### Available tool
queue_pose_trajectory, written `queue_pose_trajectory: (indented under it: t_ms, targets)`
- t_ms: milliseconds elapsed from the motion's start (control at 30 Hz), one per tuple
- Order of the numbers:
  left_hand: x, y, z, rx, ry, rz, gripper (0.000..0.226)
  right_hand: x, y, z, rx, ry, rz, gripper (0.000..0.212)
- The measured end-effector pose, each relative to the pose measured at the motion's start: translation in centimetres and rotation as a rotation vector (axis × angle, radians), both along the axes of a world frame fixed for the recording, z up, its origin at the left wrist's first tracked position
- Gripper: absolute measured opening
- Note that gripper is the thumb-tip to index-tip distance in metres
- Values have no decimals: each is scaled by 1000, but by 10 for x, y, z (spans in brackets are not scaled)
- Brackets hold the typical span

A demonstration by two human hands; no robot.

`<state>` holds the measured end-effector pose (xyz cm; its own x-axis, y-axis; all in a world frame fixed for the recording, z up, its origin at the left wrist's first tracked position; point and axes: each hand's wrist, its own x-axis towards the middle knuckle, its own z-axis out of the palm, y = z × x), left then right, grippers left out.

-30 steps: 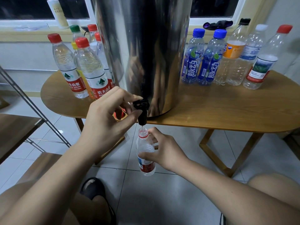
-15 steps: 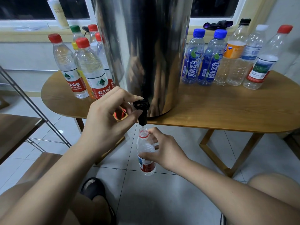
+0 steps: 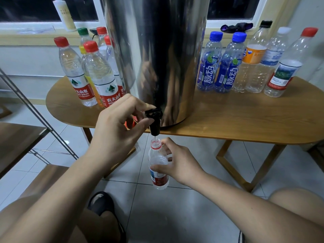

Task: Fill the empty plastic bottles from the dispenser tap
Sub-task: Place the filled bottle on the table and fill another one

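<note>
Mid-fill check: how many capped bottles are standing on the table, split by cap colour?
Red caps: 5
Blue caps: 2
Green cap: 1
Yellow cap: 1
Black cap: 1
White cap: 1
Total: 11 on the table; the left cluster overlaps and may hide more.

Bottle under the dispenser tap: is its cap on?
No: the held bottle has an open mouth with only a red neck ring, directly below the black tap.
</note>
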<state>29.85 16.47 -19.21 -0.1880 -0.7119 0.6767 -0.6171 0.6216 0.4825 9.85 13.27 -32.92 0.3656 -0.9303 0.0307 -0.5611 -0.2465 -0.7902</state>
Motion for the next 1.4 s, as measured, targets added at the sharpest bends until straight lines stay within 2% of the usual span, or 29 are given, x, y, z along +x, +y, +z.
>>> queue_pose_trajectory:
  t_ms: [200,367,767,933,1400]
  targets:
    - [-1,-1,1,-30,-6,2,57,0,1,2,0,12,1,66]
    - [0,-2,-2,-33,-11,6,43,0,2,5,-2,17,-5,67]
    - [1,-2,-4,-20,-3,9,33,1,2,5,-20,11,-15,67]
    - [0,-2,-3,-38,-8,11,43,1,2,4,-25,5,-17,68]
    - [0,-1,-3,-28,-9,13,36,1,3,6,-22,22,-12,66]
